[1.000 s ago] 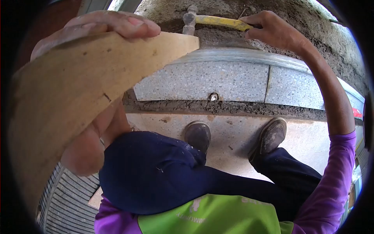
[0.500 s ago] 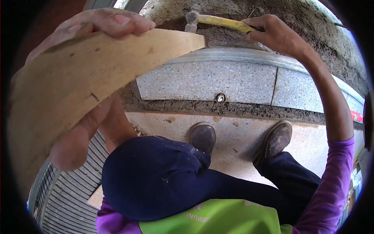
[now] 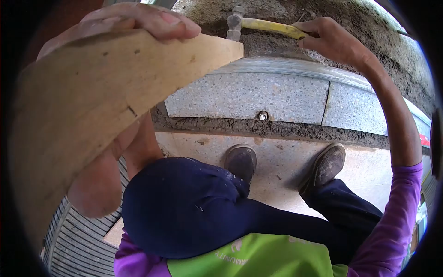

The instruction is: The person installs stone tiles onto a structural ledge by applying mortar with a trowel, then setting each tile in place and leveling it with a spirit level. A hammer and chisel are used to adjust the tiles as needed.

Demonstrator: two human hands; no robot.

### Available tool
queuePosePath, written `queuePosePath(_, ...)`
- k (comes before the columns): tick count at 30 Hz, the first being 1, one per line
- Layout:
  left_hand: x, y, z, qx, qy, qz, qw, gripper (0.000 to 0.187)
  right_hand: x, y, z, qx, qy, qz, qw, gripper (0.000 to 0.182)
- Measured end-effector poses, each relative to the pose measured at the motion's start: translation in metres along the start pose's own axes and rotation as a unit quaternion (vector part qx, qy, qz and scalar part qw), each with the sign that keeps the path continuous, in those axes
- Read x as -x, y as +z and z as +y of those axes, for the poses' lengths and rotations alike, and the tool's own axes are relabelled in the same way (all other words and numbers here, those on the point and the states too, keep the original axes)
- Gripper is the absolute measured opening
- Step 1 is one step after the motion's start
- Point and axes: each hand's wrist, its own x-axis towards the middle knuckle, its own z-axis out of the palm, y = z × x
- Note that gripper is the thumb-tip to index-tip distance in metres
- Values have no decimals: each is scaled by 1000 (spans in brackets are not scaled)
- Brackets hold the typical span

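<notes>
A pale wooden board (image 3: 115, 87) fills the upper left, very close to the camera. My left hand (image 3: 138, 19) is closed around it, fingers over the top edge and thumb underneath. At the top right, my right hand (image 3: 334, 42) grips the end of a hammer (image 3: 272, 27) with a worn yellow handle. The metal hammer head (image 3: 235, 22) is just behind the board's far end, partly overlapped by it in this view. Below the hammer, a speckled terrazzo tile (image 3: 249, 94) stands along the step, its top edge under a grey strip (image 3: 300, 67).
Rough grey mortar (image 3: 369, 37) covers the area behind the strip. A second speckled tile (image 3: 353, 108) adjoins on the right. A small metal fitting (image 3: 262, 116) sits at the first tile's lower edge. Two shoes (image 3: 241, 159) stand on the pale floor (image 3: 277, 171); a ribbed grey surface (image 3: 78, 240) lies lower left.
The board and my left hand have shifted slightly to the right in view. The hammer and my right hand have also moved a little right. Both grips are unchanged.
</notes>
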Motion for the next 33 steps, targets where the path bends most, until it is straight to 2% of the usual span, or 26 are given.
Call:
queuePosePath(4, 1, 13, 5, -11, 1, 2, 1000, 83, -5, -4, 1, 4, -9, -17, 1000, 45)
queuePosePath(7, 3, 19, 9, -17, -4, 6, 1000, 81, -8, -4, 8, 0, -67, -12, 998, 43)
queuePosePath(9, 13, 5, 15, 6, -28, 6, 1000, 80, -6, -10, 3, 4, -35, -16, 999, 43)
queuePosePath(10, 19, -7, 16, 21, -52, -4, 998, 72, -9, -11, -3, 4, -21, -17, 1000, 43)
queuePosePath(12, 28, -27, 15, 50, -82, -8, 995, 63, -12, -29, -19, -27, 4, -41, 999, 21)
queuePosePath(13, 29, -28, 10, 64, -78, -4, 995, 62, -13, -38, -24, -41, 17, -53, 998, 18)
queuePosePath(16, 23, -24, -1, 94, -72, 0, 993, 59, -9, -51, -36, -16, -7, -135, 991, 20)
queuePosePath(19, 19, -22, -5, 114, -66, 0, 991, 56, -13, -52, -37, 1, 45, -145, 988, 21)
queuePosePath(22, 17, -19, -5, 133, -74, -3, 988, 54, -3, -57, -41, -59, -28, -120, 991, 20)
queuePosePath(29, 16, -13, 5, 170, -100, 3, 980, 51, -13, -43, -25, -73, 53, -48, 995, 15)
queuePosePath(32, 16, -21, -7, 195, -105, -2, 975, 52, -7, -57, -44, -98, 116, -2, 988, 14)
queuePosePath(33, 15, -21, -9, 178, -96, -7, 979, 53, -7, -56, -45, -91, 108, -20, 990, 14)
